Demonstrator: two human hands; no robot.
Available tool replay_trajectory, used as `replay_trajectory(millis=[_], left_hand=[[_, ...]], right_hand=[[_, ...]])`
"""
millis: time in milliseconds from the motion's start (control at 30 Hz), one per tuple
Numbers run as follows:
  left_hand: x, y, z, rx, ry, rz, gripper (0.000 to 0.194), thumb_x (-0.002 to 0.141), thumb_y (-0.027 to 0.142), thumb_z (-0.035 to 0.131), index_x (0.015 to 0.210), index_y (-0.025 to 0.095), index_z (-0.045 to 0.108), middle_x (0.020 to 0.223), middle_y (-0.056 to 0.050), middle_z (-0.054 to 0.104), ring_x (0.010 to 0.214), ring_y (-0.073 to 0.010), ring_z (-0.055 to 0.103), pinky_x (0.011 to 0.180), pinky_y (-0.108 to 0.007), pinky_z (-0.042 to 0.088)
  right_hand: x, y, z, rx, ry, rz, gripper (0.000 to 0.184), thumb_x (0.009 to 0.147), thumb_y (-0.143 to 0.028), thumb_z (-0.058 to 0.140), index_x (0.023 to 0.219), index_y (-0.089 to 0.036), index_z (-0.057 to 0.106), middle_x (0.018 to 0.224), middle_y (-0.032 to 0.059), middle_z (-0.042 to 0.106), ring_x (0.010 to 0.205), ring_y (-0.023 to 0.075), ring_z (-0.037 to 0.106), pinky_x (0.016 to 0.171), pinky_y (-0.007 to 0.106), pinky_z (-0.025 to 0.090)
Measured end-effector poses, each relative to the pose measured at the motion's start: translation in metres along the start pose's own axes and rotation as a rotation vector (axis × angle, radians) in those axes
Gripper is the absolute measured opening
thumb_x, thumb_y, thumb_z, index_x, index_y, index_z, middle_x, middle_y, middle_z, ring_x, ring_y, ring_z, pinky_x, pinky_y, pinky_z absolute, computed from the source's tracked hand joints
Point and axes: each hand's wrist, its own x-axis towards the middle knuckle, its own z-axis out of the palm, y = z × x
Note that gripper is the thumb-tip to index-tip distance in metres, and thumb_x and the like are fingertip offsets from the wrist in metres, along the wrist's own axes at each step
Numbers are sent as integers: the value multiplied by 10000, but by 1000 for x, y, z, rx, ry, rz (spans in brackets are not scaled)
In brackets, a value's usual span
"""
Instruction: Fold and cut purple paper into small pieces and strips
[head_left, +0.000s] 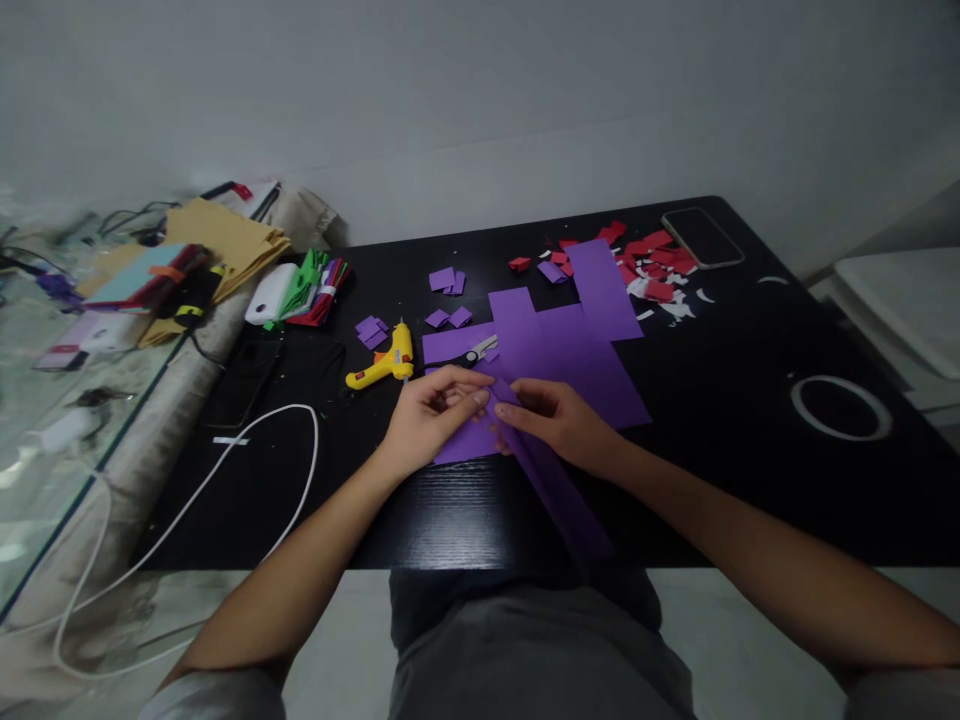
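Note:
A long strip of purple paper slants from my fingers toward the table's front edge. At its upper end my left hand pinches it between thumb and fingers. Close beside, my right hand grips the same strip with thumb and bent fingers. Beneath and behind both hands lie larger purple sheets, overlapping on the black table. Scissors with dark handles rest on those sheets, partly covered by paper. A yellow glue gun lies just beyond my left hand.
Small folded purple pieces sit behind the glue gun. Red and white scraps are heaped near a phone at the back right. A tape-like ring lies right; a white cable loops at left.

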Motion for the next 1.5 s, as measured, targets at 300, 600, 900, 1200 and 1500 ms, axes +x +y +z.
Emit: replay_trajectory(millis=[300,600,900,1200,1500], left_hand=[[-1,4,2,100,26,22,171,839,274,817,991,202,849,822,-48,759,667,-132,665,658,-253,541],[-1,2,1,94,-18,34,162,868,228,779,1012,167,823,763,-30,750,675,-119,693,670,-227,567],[-2,-1,5,54,-15,61,119,861,223,799,954,153,774,730,-17,749,651,-116,704,670,-226,599],[-3,-3,-2,193,-37,254,267,823,204,853,1086,210,812,921,-38,771,791,-124,719,775,-244,612],[-4,-4,-4,412,-15,512,234,842,195,837,1073,215,802,881,-35,768,781,-141,700,728,-277,592]], right_hand=[[0,-3,0,-28,88,-66,290,772,-440,836,745,-200,675,731,-42,605,699,127,538,711,284,435],[1,1,0,6,99,-45,299,749,-457,853,768,-201,700,762,-25,652,725,140,577,729,298,461],[0,-2,-1,72,104,-40,262,759,-421,862,804,-198,733,808,-21,701,759,135,623,753,284,492],[-1,-3,-1,64,132,-105,244,782,-407,843,806,-201,715,788,-29,661,738,124,583,726,278,473],[-3,-4,1,13,106,-132,262,821,-422,804,781,-193,683,726,-37,593,669,117,522,651,278,423]])
